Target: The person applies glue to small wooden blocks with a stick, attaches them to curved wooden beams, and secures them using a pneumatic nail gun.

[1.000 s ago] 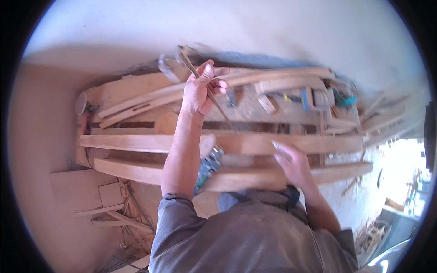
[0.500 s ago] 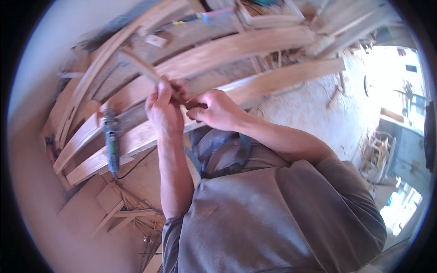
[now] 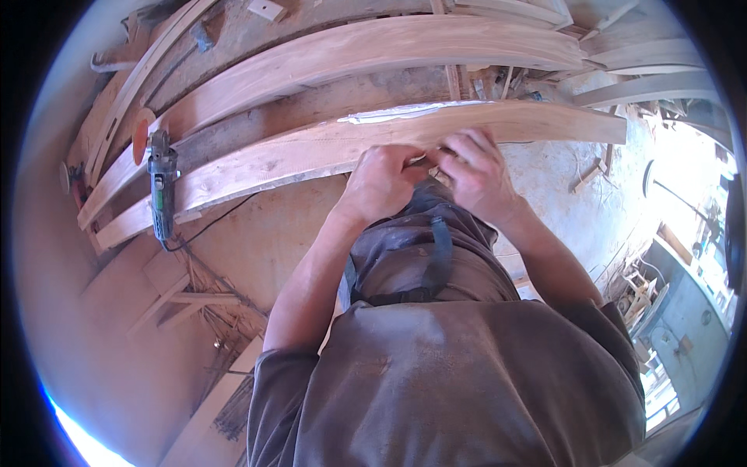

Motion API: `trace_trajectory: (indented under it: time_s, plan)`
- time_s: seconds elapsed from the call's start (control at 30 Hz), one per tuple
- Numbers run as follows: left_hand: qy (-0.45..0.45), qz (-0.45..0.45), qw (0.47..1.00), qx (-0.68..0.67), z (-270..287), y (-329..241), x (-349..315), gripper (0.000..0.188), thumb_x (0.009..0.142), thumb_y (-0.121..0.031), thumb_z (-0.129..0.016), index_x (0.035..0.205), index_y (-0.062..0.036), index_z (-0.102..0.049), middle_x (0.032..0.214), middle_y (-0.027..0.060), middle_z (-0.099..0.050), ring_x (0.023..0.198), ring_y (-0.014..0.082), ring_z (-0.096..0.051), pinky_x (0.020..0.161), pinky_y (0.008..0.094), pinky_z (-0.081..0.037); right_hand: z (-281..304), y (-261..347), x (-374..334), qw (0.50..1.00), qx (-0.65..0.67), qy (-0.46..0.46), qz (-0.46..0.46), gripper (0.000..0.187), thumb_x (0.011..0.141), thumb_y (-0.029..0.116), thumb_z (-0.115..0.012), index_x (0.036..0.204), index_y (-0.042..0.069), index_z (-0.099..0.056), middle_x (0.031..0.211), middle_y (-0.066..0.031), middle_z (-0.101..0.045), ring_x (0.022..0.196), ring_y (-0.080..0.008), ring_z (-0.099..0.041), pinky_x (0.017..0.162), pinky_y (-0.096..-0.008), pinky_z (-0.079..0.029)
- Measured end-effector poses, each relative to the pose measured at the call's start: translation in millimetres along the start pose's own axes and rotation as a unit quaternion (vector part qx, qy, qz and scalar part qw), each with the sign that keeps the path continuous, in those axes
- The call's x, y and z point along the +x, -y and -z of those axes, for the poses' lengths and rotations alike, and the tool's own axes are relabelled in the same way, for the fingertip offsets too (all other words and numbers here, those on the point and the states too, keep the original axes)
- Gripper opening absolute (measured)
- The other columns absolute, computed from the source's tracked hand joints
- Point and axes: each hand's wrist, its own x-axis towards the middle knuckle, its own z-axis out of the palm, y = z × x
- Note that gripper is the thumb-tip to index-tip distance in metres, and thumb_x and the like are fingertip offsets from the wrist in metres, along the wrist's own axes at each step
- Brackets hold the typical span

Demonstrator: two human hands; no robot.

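My left hand (image 3: pixel 380 183) and my right hand (image 3: pixel 477 173) meet just in front of the nearer long curved wooden beam (image 3: pixel 272 152). The fingers of both are curled, and their tips come together around a small brownish piece (image 3: pixel 421 163). Most of that piece is covered by the fingers, so its kind cannot be made out. A bright white patch (image 3: pixel 412 114) runs along the beam's upper edge beyond my hands. Resting across the beams to the left is an angle grinder (image 3: pixel 162 187) with an orange-brown disc (image 3: pixel 142 135).
A second curved beam (image 3: pixel 373 47) lies behind the nearer one. The grinder's black cord (image 3: pixel 218 222) trails over the floor. Wood offcuts (image 3: pixel 198 300) lie at lower left, and a grey-blue cabinet (image 3: pixel 677 327) stands at the right.
Both hands have moved right and nearer my body. A pale wooden stick seen at my left hand before is out of sight now. The view has shifted over the beams.
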Motion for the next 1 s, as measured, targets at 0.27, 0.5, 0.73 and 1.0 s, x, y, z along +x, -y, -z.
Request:
trace_trajectory:
  time_s: [0.27,0.5,0.73,1.0]
  plan:
    - [-0.3,-0.205,0.924,0.119,11.4,16.1,28.5,0.031,0.08,0.007,-0.072,0.109,-0.0034,-0.074,0.109,0.0165,-0.071,0.106,0.0363,-0.064,0.092,0.0434,-0.051,-6.4,-65.3,16.4,0.999,-0.019,-0.006,-0.041,0.036,0.076,-0.006,-0.068,0.11,0.003,-0.073,0.106,-0.0077,-0.067,0.103,-0.03,-0.061,0.094,-0.043,-0.046]
    - [-0.477,-0.05,0.856,0.194,62.4,88.7,-3.9,0.031,0.087,0.007,-0.069,0.113,-0.0081,-0.076,0.114,0.0087,-0.075,0.109,0.0267,-0.065,0.098,0.0388,-0.051,-34.0,-87.0,28.1,0.996,0.027,-0.018,-0.088,0.033,0.08,-0.003,-0.071,0.112,0.005,-0.074,0.104,-0.0068,-0.068,0.103,-0.0282,-0.061,0.096,-0.0435,-0.045]
    - [-0.455,-0.124,0.87,0.145,44.5,105.7,16.2,0.024,0.081,0.007,-0.072,0.103,-0.0028,-0.076,0.109,0.0098,-0.075,0.11,0.0295,-0.064,0.096,0.0398,-0.052,-46.4,-80.3,31.9,0.996,0.034,0.014,-0.087,0.033,0.082,-0.003,-0.07,0.114,0.005,-0.073,0.107,-0.0082,-0.069,0.105,-0.0296,-0.062,0.097,-0.0426,-0.047]
    - [-0.425,-0.14,0.883,0.145,40.9,109.1,26.3,0.017,0.081,0.007,-0.075,0.096,-0.0021,-0.076,0.099,0.0086,-0.077,0.101,0.0277,-0.066,0.091,0.0376,-0.053,-48.1,-77.3,32.0,0.995,0.031,0.033,-0.085,0.033,0.082,-0.003,-0.071,0.114,0.004,-0.073,0.106,-0.0071,-0.068,0.104,-0.0288,-0.061,0.098,-0.0423,-0.045]
